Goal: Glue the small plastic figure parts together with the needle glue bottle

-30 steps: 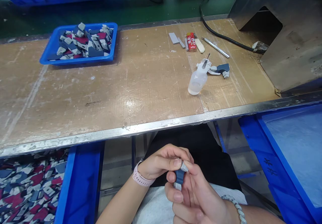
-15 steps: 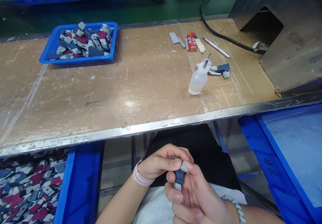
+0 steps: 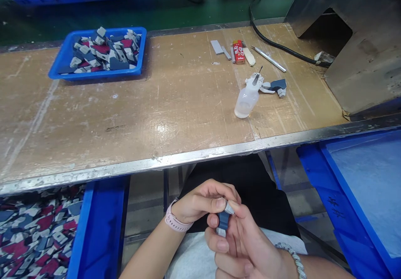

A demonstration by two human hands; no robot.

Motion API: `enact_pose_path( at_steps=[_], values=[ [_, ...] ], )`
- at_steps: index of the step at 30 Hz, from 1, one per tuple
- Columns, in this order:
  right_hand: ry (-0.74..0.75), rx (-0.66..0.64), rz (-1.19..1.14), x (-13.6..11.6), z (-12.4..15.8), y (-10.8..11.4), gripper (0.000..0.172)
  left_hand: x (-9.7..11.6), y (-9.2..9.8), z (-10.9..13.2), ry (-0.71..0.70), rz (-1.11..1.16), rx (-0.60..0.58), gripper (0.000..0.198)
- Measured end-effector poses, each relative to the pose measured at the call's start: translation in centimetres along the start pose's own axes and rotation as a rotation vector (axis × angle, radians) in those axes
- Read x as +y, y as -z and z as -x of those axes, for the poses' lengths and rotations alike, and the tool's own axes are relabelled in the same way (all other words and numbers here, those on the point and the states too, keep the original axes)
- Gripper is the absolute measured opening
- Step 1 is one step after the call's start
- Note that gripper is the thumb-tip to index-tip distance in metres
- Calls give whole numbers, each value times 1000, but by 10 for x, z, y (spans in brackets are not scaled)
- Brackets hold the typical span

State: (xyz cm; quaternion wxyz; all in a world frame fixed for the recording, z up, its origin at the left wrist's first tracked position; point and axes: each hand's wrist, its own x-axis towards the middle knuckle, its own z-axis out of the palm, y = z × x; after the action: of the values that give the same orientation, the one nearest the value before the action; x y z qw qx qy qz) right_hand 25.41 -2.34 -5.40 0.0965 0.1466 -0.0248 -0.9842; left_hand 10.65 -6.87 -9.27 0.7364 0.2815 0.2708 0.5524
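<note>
Over my lap, both hands grip one small blue-and-grey plastic piece [image 3: 223,220]. My left hand [image 3: 206,201] pinches its upper grey end between thumb and fingers. Around its side and lower end curl the thumb and fingers of my right hand [image 3: 241,241], which hide part of it. Beyond the table edge stands a translucent bottle [image 3: 246,102] with a whitish, crusted top and a thin dark tip. Another blue-and-grey piece [image 3: 278,87] lies behind the bottle, beside something white.
A blue tray [image 3: 54,72] of blue, grey and red pieces sits at the table's left. A red lighter [image 3: 238,52], pale strips and a metal pen-like tool [image 3: 269,59] lie at the back right. Blue bins [image 3: 79,233] flank me; a metal housing [image 3: 366,49] stands at right.
</note>
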Motion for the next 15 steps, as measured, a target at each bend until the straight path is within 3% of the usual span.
enact_pose_path(
  at_steps=[15],
  values=[
    [-40, 56, 21, -3, 1, -6, 55, 0, 0, 1, -3, -18, 8, 34]
  ],
)
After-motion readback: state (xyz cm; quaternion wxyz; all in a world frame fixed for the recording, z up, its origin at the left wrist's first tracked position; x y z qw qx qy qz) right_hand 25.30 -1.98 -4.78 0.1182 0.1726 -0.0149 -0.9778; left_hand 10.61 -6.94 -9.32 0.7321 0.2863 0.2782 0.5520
